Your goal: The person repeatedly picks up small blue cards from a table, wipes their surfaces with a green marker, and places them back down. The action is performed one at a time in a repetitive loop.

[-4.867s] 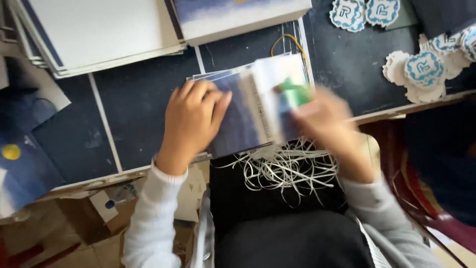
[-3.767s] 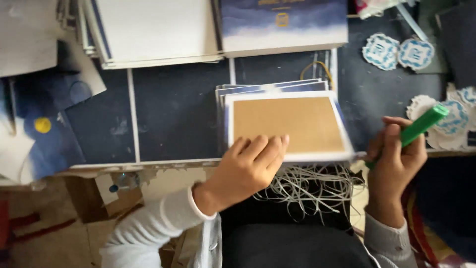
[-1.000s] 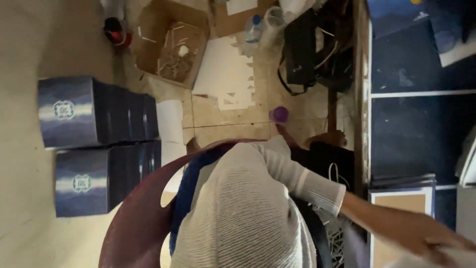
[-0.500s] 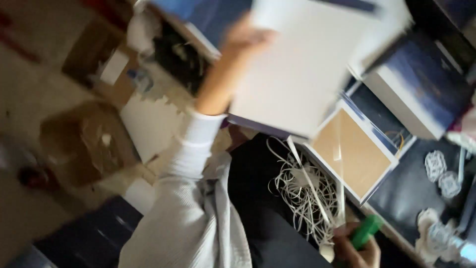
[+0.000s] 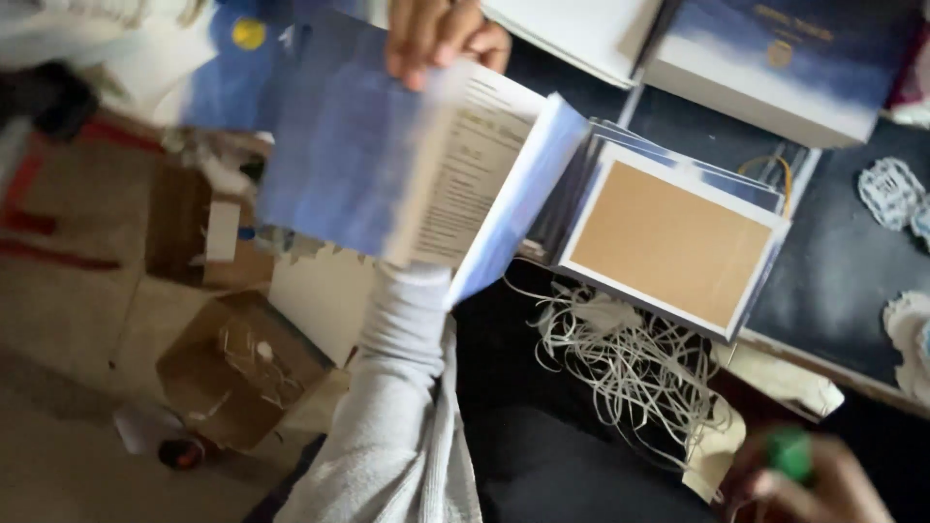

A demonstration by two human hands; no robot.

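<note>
My left hand [image 5: 441, 34] grips the top edge of a blue folded card cover [image 5: 387, 184] with printed white inner panels, held up in the air over the table's near edge. My right hand [image 5: 814, 484] sits low at the bottom right, closed around a green glue stick [image 5: 792, 453]. On the dark table [image 5: 843, 281] lies a stack of blue-edged boards [image 5: 673, 237] whose top face is brown card. A tangle of white cords [image 5: 620, 358] rests on my lap just below the stack.
Closed blue boxes [image 5: 775, 58] and white sheets [image 5: 581, 29] lie at the table's far side. Round blue-and-white tags [image 5: 891, 194] sit at the right. Open cardboard boxes [image 5: 237, 368] stand on the floor at the left.
The view has swung back toward the table. My left hand has carried the folded cover over from the left side and now holds it above the table edge. My right hand still holds the glue stick.
</note>
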